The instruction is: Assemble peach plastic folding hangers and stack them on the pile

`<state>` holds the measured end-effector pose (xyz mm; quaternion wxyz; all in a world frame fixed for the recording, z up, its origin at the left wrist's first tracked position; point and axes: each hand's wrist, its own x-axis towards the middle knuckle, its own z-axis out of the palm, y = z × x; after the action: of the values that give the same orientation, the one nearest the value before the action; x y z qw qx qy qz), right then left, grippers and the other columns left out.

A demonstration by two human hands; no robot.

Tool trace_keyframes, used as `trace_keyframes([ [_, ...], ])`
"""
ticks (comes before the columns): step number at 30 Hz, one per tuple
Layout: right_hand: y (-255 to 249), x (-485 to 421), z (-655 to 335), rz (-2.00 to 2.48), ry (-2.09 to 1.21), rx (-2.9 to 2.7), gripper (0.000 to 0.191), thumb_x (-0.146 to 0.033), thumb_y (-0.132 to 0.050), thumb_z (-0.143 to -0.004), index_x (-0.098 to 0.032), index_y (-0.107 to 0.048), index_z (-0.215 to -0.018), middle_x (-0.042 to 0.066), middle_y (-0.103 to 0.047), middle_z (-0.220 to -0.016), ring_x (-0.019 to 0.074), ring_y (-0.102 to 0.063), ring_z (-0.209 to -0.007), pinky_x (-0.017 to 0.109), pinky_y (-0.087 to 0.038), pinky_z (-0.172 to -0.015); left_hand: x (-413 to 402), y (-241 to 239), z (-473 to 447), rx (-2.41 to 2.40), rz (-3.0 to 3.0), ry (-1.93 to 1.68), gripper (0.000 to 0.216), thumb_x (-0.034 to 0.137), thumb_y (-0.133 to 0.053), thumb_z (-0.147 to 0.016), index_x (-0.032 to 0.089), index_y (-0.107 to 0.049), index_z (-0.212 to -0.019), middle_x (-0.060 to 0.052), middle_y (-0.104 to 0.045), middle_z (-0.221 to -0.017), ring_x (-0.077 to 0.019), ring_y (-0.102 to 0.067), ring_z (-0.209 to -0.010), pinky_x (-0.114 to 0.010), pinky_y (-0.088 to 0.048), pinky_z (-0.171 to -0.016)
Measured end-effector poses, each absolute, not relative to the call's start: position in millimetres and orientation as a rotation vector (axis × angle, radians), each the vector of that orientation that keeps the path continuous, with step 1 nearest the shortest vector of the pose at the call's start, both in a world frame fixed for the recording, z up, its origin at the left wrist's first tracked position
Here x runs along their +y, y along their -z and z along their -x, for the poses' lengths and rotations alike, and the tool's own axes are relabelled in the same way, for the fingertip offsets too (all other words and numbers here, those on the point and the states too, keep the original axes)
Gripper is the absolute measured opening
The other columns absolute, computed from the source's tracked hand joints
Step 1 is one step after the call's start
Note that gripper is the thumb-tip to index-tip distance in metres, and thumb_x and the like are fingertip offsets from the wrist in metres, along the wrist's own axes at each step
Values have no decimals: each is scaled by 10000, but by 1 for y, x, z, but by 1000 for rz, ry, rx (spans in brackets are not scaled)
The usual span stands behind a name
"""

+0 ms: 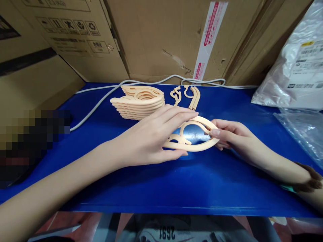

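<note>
A cream plastic folding hanger (202, 147), folded into a leaf-shaped loop, is held between both hands just above the blue tabletop. My left hand (151, 137) spans its left part, fingers along the far edge and thumb along the near edge, hiding that end. At the other end, my right hand (230, 132) pinches the pointed tip between thumb and fingers. Behind my left hand rises a neat stack of matching folded hangers (138, 102). Loose cream hanger parts lie beyond the held one: curvy pieces (176, 95), a hook (187, 91) and slim arms (194, 98).
A white cable (101, 101) runs along the back of the blue table (151, 188). Cardboard boxes (161, 37) wall off the rear and left. Plastic-wrapped packages (292, 64) and clear film (302, 131) occupy the right. A pixelated dark patch (32, 144) covers the left side.
</note>
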<state>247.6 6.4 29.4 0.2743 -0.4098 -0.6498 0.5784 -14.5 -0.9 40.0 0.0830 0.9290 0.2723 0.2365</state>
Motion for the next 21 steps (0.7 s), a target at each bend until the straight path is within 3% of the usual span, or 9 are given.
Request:
trace_keyframes([
  [7, -26, 7, -251, 1081, -1539, -1819, 310, -455, -606, -921, -172, -577, -799, -42, -437, -630, 80, -360, -550, 230, -265, -478, 0, -37, 14, 816, -2777, -690, 720, 414, -681, -889, 193, -332, -1478, -137, -466, -1475, -291, -431, -1372, -457, -364, -1157],
  [12, -28, 10, -252, 1033, -1503, -1903, 280, -444, -598, -930, -182, -601, -831, -42, -464, -624, 87, -384, -549, 237, -292, -499, -2, -36, 12, 832, -2810, -691, 653, 281, -631, -895, 183, -341, -1472, -137, -460, -1469, -289, -430, -1372, -460, -373, -1148],
  [16, -26, 21, -259, 938, -1441, -1890, 378, -527, -482, -965, -191, -644, -1027, -5, -571, -698, 128, -488, -597, 283, -394, -577, -4, -51, 15, 911, -2888, -710, 652, 221, -613, -861, 178, -367, -1464, -131, -467, -1459, -313, -427, -1360, -508, -330, -1161],
  [21, -21, 38, -268, 1065, -1030, -2156, 357, -508, -513, -951, -219, -623, -1129, 24, -640, -845, 178, -584, -753, 330, -456, -703, 13, -80, 52, 1101, -2847, -869, 729, 322, -659, -845, 102, -374, -1479, -140, -498, -1404, -305, -461, -1269, -521, -344, -1134],
])
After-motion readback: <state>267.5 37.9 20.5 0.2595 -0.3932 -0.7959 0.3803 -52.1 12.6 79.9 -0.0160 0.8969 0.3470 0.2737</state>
